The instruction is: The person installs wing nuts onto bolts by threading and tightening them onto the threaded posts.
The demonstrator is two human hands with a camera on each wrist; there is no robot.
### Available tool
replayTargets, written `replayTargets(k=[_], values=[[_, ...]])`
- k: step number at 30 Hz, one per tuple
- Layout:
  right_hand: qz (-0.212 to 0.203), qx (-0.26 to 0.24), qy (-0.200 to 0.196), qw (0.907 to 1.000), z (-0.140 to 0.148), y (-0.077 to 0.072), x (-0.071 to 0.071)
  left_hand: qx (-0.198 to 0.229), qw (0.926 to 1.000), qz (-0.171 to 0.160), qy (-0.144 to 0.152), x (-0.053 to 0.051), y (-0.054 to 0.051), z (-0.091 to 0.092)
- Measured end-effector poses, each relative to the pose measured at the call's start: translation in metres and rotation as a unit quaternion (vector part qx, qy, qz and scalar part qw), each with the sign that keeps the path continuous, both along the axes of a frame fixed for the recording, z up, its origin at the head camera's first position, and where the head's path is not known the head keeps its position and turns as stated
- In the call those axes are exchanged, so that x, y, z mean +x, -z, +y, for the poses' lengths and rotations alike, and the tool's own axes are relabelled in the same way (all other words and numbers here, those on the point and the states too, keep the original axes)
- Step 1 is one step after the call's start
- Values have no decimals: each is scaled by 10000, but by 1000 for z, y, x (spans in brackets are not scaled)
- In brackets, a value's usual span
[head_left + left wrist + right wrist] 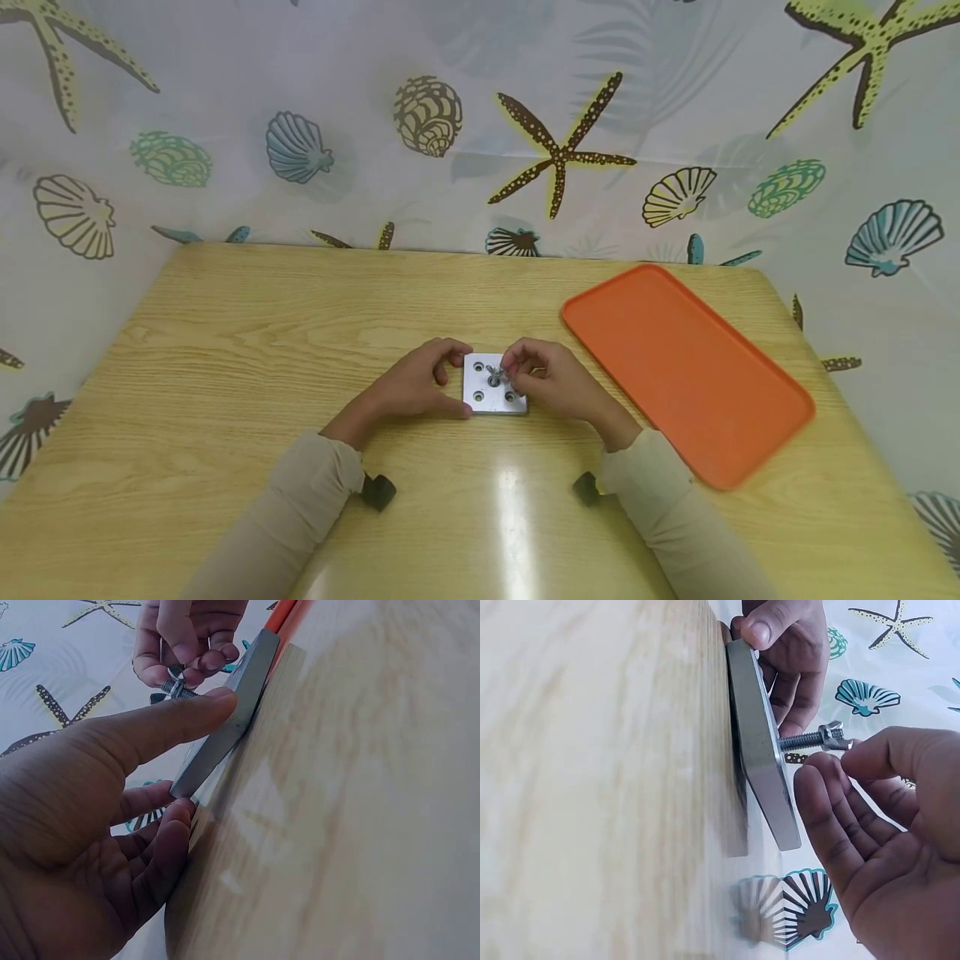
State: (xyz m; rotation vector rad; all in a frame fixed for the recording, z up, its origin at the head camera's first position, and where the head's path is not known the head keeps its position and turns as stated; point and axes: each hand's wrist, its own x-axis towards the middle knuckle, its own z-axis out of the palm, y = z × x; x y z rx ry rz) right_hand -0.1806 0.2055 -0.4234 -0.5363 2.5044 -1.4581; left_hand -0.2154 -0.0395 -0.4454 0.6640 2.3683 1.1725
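The right hand (pixel 551 379) has its thumb and fingertips together on one wing of a metal wing nut (pixel 831 736), coming at it from the right; exact contact is partly covered by the fingers. The wing nut sits near the top of a threaded bolt (pixel 801 741), whose long axis rises from the face of a square metal plate (pixel 491 404), pointing away from the tabletop (pixel 300 308). A length of thread shows between nut and plate. The left hand (pixel 412 382) clasps the plate by its left end, thumb on the side toward the wearer, fingers on the side facing the tabletop's far edge. The right hand is the nearer one to the nut. The plate lies around the tabletop's middle, left of an orange tray (pixel 682 375) that slants near the far right corner. Three corner holes show; the plate's far right corner is behind the right hand. Its underside is hidden, so full contact with the wood is unclear. The tabletop's near edge and both sleeves (pixel 300 500) run out of frame.
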Motion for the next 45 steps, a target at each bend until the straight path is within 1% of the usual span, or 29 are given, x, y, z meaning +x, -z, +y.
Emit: replayTargets(k=[4, 13, 20, 29, 36, 39, 45], values=[[51, -26, -59, 10000, 0, 1, 0, -29, 10000, 17, -2, 0, 1, 0], [-6, -22, -65, 10000, 0, 0, 1, -39, 10000, -4, -31, 0, 3, 0], [100, 19, -118, 9999, 0, -1, 1, -9, 10000, 17, -9, 0, 2, 0], [-2, 172, -162, 9997, -1, -2, 1, -110, 9999, 70, 1, -1, 2, 0], [152, 114, -202, 9996, 0, -2, 2, -89, 10000, 31, -16, 0, 1, 0], [131, 98, -157, 9997, 0, -1, 1, -64, 10000, 37, -5, 1, 1, 0], [-75, 51, 22, 10000, -1, -1, 1, -31, 10000, 17, -12, 0, 1, 0]])
